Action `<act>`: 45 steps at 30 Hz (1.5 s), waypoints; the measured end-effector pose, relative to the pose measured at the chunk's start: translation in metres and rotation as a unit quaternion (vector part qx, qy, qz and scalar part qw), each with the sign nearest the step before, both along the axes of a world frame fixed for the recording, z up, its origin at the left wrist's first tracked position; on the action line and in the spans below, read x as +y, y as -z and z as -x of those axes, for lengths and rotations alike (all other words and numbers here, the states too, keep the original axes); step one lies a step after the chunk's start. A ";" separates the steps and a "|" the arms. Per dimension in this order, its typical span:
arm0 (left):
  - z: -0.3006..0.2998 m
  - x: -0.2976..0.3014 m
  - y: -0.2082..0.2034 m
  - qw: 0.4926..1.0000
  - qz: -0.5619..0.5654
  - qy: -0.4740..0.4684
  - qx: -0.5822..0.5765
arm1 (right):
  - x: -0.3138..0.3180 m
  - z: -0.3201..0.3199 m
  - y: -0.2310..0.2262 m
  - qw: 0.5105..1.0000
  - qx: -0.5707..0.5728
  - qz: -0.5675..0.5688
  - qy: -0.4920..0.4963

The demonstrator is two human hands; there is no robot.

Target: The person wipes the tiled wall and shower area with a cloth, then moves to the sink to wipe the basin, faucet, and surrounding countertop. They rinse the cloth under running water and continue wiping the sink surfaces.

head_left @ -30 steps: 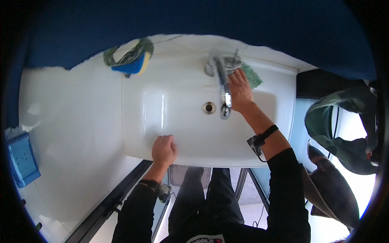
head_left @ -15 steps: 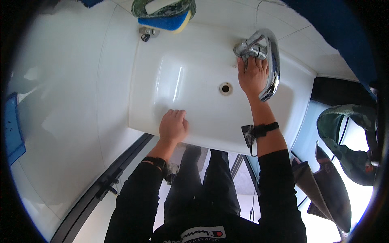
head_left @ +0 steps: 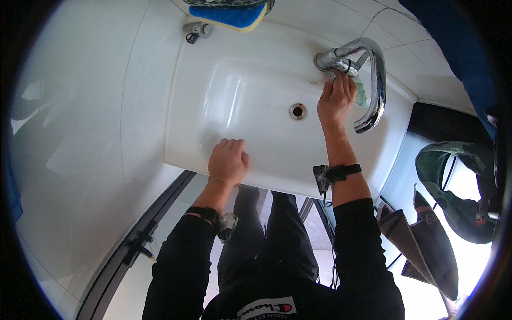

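Observation:
My right hand (head_left: pixel 337 104) reaches to the base of the chrome faucet (head_left: pixel 376 80), on the far right of the white sink (head_left: pixel 266 144). Its fingers are bent around a crumpled pale green cloth (head_left: pixel 360 94), pressed close to the faucet's lower part. Part of the cloth sticks out to the right of the fingers. Near the front rim of the basin, my left hand (head_left: pixel 228 161) rests back up with its fingers curled together. The palm is hidden, so whatever it may hold cannot be seen. Between the hands lies the round drain hole (head_left: pixel 298 111).
A blue and yellow sponge (head_left: pixel 229 16) sits past the far left corner, above a small metal fitting (head_left: pixel 198 31). Camouflage cloth (head_left: pixel 458 213) and a brown cloth (head_left: pixel 426 245) hang at the right. White tiled wall (head_left: pixel 80 133) borders the left.
My right hand has shifted slightly, and the pale green cloth now shows beside its fingers. My left hand stays in place. The whole view has moved a little.

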State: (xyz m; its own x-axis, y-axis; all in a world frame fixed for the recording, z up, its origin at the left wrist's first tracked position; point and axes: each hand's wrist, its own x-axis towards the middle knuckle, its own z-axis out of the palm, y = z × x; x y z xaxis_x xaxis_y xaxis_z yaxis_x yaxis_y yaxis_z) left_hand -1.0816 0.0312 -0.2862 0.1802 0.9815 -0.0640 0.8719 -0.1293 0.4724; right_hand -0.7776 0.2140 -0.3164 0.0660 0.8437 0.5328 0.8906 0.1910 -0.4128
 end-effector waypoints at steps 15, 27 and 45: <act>-0.002 -0.001 -0.001 1.000 -0.024 0.011 0.012 | -0.036 -0.018 -0.028 0.740 0.601 0.293 0.073; 0.000 -0.002 0.000 1.000 0.015 -0.008 0.015 | -0.050 -0.067 0.001 0.738 0.661 0.132 -0.032; 0.003 -0.003 -0.001 1.000 0.011 -0.010 0.014 | 0.017 -0.078 -0.028 0.939 -0.245 0.165 -0.177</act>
